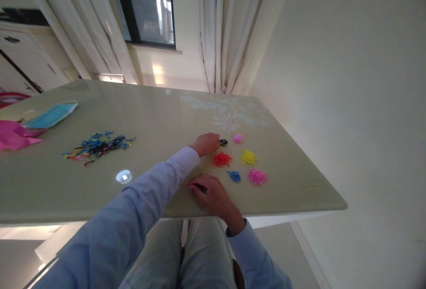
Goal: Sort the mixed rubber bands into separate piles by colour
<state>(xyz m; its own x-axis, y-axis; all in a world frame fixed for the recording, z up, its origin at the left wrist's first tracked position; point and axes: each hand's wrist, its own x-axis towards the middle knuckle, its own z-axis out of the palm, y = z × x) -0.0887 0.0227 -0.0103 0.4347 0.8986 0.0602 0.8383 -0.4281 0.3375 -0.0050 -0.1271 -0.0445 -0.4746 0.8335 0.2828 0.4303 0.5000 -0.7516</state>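
Note:
My left hand (207, 144) reaches across to the small black pile (223, 142). Its fingers are closed at the pile's left side, and whatever they hold is hidden. Nearer the front edge, my right hand (213, 193) rests on the tabletop with fingers curled together; I cannot make out what is in it. Around the hands lie small heaps of thin pieces, too small to name: red (222, 159), blue (234, 176), yellow (248, 157) and pink (257, 177). A small pinkish-purple clump (238, 138) sits beside the black pile.
A larger mixed heap of blue, black, yellow and red pieces (100, 146) lies on the table's left. Beyond it are a blue face mask (53, 115) and a bright pink sheet or bag (16, 136). The table's front edge (282, 212) is close to my legs; a wall stands right.

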